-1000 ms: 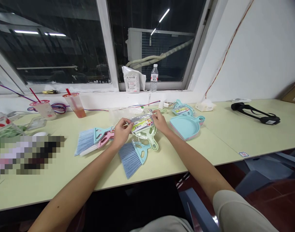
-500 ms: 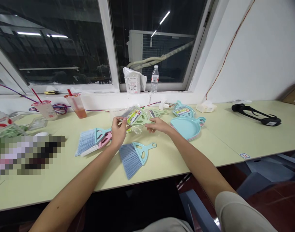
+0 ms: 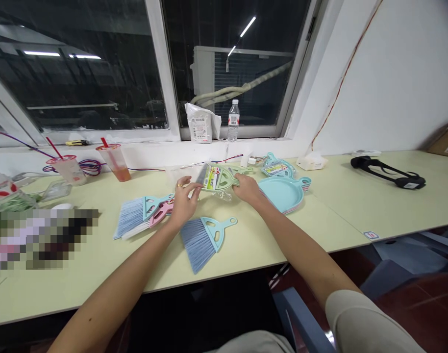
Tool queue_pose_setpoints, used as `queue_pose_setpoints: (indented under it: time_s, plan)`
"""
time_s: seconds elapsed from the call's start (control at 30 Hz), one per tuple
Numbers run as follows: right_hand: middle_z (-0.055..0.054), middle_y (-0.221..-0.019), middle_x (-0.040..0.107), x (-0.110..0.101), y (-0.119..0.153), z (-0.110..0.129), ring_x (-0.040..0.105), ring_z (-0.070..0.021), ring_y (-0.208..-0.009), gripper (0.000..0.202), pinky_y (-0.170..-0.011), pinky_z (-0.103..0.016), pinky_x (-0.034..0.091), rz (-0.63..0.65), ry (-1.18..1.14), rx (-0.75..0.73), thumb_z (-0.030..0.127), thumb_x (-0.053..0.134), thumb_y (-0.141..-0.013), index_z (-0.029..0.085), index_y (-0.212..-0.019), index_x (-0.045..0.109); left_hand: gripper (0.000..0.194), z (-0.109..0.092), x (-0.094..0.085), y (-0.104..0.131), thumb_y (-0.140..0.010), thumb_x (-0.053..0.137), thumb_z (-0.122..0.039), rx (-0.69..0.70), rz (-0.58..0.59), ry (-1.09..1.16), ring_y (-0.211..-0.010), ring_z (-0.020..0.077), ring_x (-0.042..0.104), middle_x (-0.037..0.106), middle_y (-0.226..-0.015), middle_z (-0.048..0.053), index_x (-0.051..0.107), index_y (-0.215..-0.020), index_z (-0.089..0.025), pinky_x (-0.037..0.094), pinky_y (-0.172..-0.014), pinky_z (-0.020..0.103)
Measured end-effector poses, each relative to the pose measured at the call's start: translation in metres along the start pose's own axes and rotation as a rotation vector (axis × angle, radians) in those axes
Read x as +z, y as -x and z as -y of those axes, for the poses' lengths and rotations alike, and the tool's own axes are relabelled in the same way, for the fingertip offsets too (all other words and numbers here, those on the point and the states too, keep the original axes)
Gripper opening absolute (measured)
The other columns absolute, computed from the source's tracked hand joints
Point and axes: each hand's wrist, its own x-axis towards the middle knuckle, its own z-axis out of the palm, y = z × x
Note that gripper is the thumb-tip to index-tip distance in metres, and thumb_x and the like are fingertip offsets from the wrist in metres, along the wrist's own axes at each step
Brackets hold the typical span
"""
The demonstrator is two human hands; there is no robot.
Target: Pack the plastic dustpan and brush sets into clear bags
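- Holding the green brush set (image 3: 221, 179) out in front, between both hands, with its handle toward the right fingers and its bristle end toward the left fingertips; not showing clearly whether lifting it or resting it on the table (image 3: 330, 211).
- Gripping the handle in the right hand (image 3: 249, 189), curling the right fingers closed around it and turning the back of the hand upward.
- Touching, or nearly touching, the near left edge of the set with the left hand (image 3: 185, 200), bending its fingers and holding the thumb a little below the index finger; leaving it unclear whether actually pinching anything there.
- Wearing a ring (image 3: 179, 186) on a left finger.
- Stretching both bare forearms forward from the near edge, slanting them inward toward the set.
- Showing crinkled clear plastic (image 3: 224, 195) just below the set, between the two hands' fingers.
- Having a green handle (image 3: 248, 170) in view just beyond the right fingers.
- Having a blue brush (image 3: 199, 242) lying nearer than the fingers of both hands, with its bristles toward the left forearm.
- Having a second blue brush (image 3: 130, 214) overlapping a pink brush (image 3: 162, 214) to the left of the left fingers.
- Having stacked dustpans (image 3: 283, 192), with a blue one on top, to the right of the right fingers, and a packaged blue set (image 3: 278, 167) just beyond that stack.
- Facing a water bottle (image 3: 233, 122) and a white package (image 3: 201, 125) on the sill, well beyond the fingertips.
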Motion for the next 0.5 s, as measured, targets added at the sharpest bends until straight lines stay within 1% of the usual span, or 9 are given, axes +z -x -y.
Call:
queue_pose_setpoints:
  time_s: [0.03, 0.1, 0.17, 0.2, 0.33, 0.5]
  plan:
    - [-0.014, -0.119, 0.075, 0.001, -0.001, -0.003, 0.068, -0.032, -0.109, 0.035, -0.089, -0.038, 0.05, 0.001, 0.004, -0.007, 0.023, 0.062, -0.087, 0.017, -0.121, 0.068, 0.018, 0.002, -0.002, -0.001, -0.096, 0.06, -0.033, 0.07, 0.046, -0.039, -0.133, 0.0311, 0.052, 0.061, -0.134, 0.012, 0.076, -0.097, -0.025, 0.045, -0.111, 0.053]
    - [-0.013, -0.119, 0.075, 0.003, -0.002, -0.008, 0.068, -0.0312, -0.11, 0.035, -0.091, -0.038, 0.05, -0.004, 0.01, -0.026, 0.022, 0.062, -0.086, 0.017, -0.12, 0.068, 0.019, 0.006, -0.004, -0.003, -0.098, 0.057, -0.03, 0.177, 0.17, -0.065, -0.131, 0.0297, 0.056, 0.069, -0.128, 0.01, 0.076, -0.099, -0.027, 0.042, -0.113, 0.054]
    - [-0.013, -0.12, 0.075, 0.006, -0.002, -0.013, 0.067, -0.0309, -0.11, 0.037, -0.092, -0.037, 0.05, -0.013, 0.014, -0.041, 0.021, 0.062, -0.084, 0.018, -0.12, 0.068, 0.019, 0.009, -0.003, -0.003, -0.099, 0.056, -0.028, 0.234, 0.275, -0.056, -0.127, 0.028, 0.061, 0.075, -0.118, 0.008, 0.074, -0.103, -0.029, 0.043, -0.112, 0.053]
    - [-0.013, -0.121, 0.074, 0.007, -0.003, -0.015, 0.067, -0.0309, -0.111, 0.038, -0.092, -0.037, 0.05, -0.019, 0.016, -0.046, 0.02, 0.062, -0.083, 0.017, -0.12, 0.069, 0.019, 0.01, -0.002, -0.002, -0.099, 0.056, -0.028, 0.249, 0.305, -0.05, -0.126, 0.0274, 0.062, 0.076, -0.117, 0.007, 0.074, -0.105, -0.029, 0.044, -0.111, 0.052]
    - [-0.012, -0.121, 0.074, 0.009, -0.002, -0.018, 0.067, -0.0311, -0.111, 0.04, -0.091, -0.038, 0.05, -0.031, 0.012, -0.042, 0.018, 0.06, -0.081, 0.017, -0.12, 0.069, 0.017, 0.01, 0.004, 0.003, -0.099, 0.057, -0.028, 0.29, 0.338, -0.024, -0.125, 0.0263, 0.065, 0.076, -0.119, 0.007, 0.074, -0.105, -0.028, 0.046, -0.11, 0.051]
    - [-0.01, -0.115, 0.076, 0.009, -0.002, -0.019, 0.068, -0.0309, -0.106, 0.04, -0.086, -0.036, 0.05, -0.034, 0.001, -0.029, 0.018, 0.06, -0.079, 0.02, -0.117, 0.07, 0.019, 0.01, 0.006, 0.006, -0.1, 0.058, -0.029, 0.304, 0.305, -0.05, -0.122, 0.0266, 0.067, 0.077, -0.115, 0.008, 0.075, -0.106, -0.028, 0.047, -0.108, 0.051]
